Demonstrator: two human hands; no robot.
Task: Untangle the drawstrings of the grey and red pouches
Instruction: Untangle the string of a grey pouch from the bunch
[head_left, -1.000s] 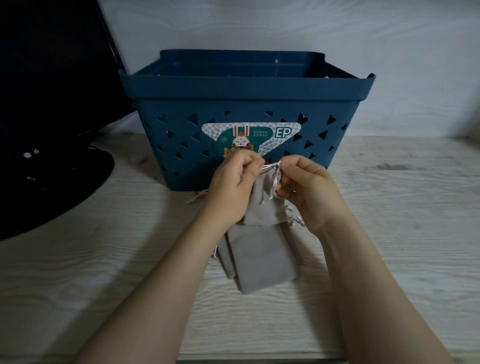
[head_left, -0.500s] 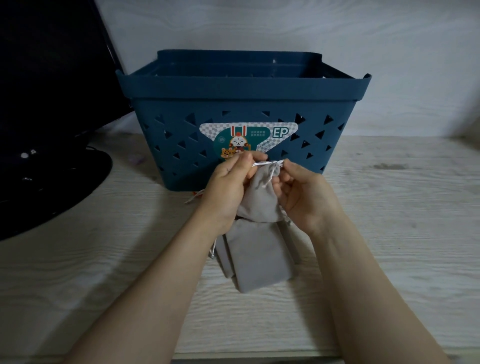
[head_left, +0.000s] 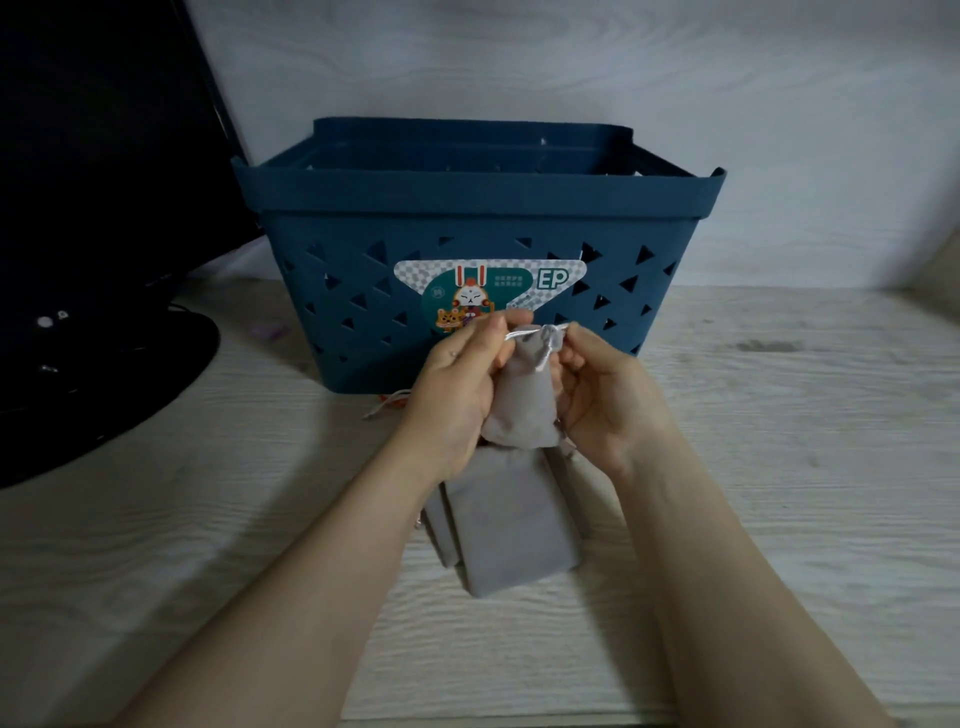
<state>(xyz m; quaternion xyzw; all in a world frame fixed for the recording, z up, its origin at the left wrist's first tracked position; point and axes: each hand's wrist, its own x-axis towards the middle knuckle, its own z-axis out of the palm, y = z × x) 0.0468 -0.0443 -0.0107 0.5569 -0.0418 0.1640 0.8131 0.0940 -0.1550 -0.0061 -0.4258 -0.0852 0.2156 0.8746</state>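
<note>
A grey pouch (head_left: 522, 400) hangs upright between my hands, just in front of the blue basket. My left hand (head_left: 457, 384) pinches its white drawstring (head_left: 519, 335) left of the gathered mouth. My right hand (head_left: 602, 395) pinches the same drawstring at the right side of the mouth. Below them a stack of flat grey pouches (head_left: 511, 525) lies on the table. A bit of red and white cord (head_left: 387, 405) shows on the table behind my left hand. No red pouch is visible.
A dark blue perforated basket (head_left: 467, 208) with a cartoon sticker stands just behind my hands on the pale wood-grain table (head_left: 779, 493). A black monitor on a round base (head_left: 104, 364) fills the left side. A pale wall rises behind.
The drawstring has been pulled out sideways and the pouch mouth has gathered tighter. The view has tilted down a little, so the basket sits lower in frame.
</note>
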